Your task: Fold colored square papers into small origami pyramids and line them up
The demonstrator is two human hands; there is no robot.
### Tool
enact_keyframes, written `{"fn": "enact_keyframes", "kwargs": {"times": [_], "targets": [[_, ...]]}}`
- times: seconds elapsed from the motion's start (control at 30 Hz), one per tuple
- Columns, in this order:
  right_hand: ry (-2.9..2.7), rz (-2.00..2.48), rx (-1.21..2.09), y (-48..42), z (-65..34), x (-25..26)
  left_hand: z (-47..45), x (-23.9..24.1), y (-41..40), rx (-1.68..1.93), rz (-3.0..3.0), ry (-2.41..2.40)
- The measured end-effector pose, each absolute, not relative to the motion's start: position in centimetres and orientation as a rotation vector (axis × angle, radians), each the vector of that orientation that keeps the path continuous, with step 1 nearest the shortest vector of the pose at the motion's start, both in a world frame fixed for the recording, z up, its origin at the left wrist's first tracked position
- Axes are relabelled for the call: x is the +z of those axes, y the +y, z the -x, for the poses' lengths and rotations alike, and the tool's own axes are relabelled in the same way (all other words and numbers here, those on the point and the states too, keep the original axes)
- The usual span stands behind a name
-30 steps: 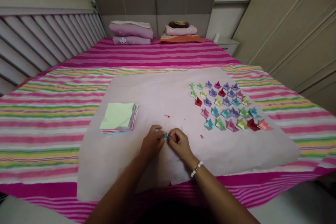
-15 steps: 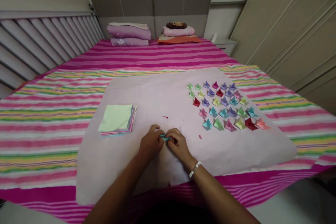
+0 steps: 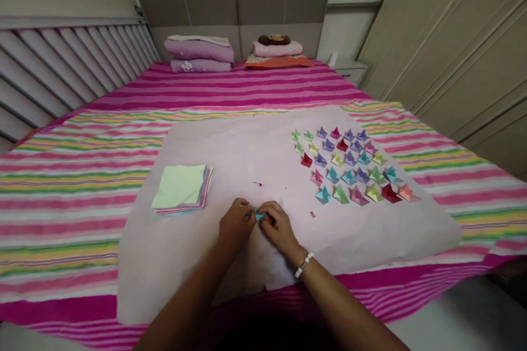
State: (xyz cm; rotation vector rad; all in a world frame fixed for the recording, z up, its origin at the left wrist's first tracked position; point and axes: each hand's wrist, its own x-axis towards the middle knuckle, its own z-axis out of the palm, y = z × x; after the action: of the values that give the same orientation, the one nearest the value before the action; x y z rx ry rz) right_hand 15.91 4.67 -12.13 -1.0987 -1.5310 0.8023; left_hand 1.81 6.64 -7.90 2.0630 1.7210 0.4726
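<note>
My left hand and my right hand meet over the near middle of a pale pink sheet, fingers pinched on a small teal folded paper piece between them. A white bead bracelet is on my right wrist. To the left of my hands lies a stack of coloured paper squares with a light green one on top. To the right, several small folded paper shapes in many colours lie in rows on the sheet.
The sheet lies on a bed with a pink striped cover. Folded bedding and pillows sit at the headboard. A slatted rail runs along the left, wardrobe doors along the right. Tiny red scraps lie near my hands.
My hands stay together on the teal piece, the fingers shifting slightly as they work it. The view has drifted a little to the right.
</note>
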Motion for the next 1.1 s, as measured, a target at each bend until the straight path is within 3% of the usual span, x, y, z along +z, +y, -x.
{"fn": "enact_keyframes", "kwargs": {"times": [0.8,1.1], "targets": [[-1.669,1.049,0.731,4.7,-16.1,-12.1,-1.2,-8.3,7.2,0.479,-2.170,1.594],[-2.132,1.245,0.365,4.7,-17.4,-10.3,-0.5,-8.7,7.7,0.637,-2.144,1.421]]}}
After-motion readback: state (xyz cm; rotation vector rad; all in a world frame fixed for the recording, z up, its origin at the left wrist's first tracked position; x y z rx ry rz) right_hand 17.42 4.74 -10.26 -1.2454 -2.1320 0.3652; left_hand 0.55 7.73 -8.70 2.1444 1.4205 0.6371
